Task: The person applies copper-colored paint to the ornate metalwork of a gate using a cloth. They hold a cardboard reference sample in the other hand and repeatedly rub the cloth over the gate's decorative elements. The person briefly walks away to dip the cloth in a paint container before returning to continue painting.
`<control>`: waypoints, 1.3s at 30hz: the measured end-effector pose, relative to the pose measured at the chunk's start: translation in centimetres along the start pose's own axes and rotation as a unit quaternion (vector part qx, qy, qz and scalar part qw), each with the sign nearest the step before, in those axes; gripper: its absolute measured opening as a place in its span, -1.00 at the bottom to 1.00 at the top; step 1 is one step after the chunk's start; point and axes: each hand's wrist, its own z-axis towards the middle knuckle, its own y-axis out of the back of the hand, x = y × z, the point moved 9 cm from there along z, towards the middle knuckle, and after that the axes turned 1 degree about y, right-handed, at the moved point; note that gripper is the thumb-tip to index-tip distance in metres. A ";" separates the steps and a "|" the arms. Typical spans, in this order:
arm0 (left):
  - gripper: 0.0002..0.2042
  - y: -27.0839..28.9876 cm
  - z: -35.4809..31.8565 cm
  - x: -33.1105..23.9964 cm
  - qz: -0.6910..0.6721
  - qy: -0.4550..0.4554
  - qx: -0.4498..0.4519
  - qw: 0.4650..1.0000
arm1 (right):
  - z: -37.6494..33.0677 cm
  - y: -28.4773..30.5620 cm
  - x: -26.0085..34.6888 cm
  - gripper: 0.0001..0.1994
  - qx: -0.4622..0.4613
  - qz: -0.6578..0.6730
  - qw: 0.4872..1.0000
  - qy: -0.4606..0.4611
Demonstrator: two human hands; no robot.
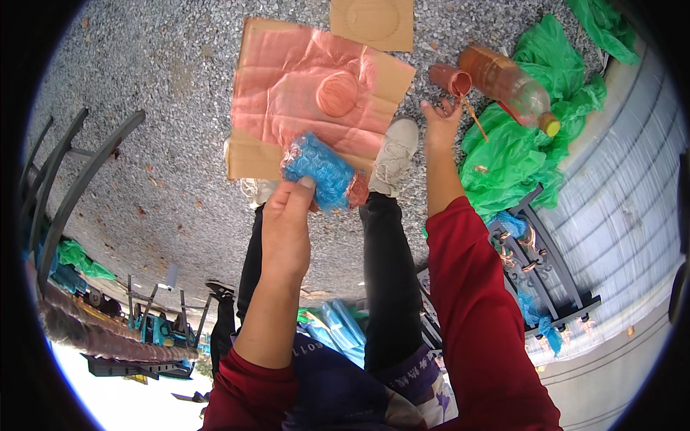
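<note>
My left hand (287,208) grips a bundle wrapped in blue plastic (320,172), with pinkish-copper material showing at its ends. It is held over the lower edge of a cardboard sheet (262,154) coated largely in copper-pink paint. A round copper-pink shape (336,95) shows on that sheet. To the right, my right hand (441,123) has its fingers apart, with nothing seen in them. Just beyond its fingertips is a copper-coloured cup (444,76), tipped on its side, and a thin stick (474,118) slants out of its mouth.
A clear bottle with a yellow cap (510,86), part-filled with brownish liquid, lies on green plastic bags (496,154) at the right. Another cardboard piece (372,25) lies at the far edge. Dark metal frames stand left (79,161) and right (550,251) on the gravel. My shoe (395,154) touches the sheet.
</note>
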 end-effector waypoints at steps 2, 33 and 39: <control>-0.78 0.4 0.1 -0.1 -0.003 -0.005 -0.012 1.000 | -3.0 -1.3 1.9 -0.18 0.075 0.030 0.997 -0.016; -0.91 13.5 -33.0 -27.1 -0.010 -0.109 0.085 0.990 | -38.0 11.3 41.9 -0.35 0.184 -0.192 0.955 0.133; -0.83 15.8 -38.0 -32.3 0.013 -0.167 0.103 0.980 | -41.6 15.9 41.6 -0.43 0.080 -0.216 0.957 0.174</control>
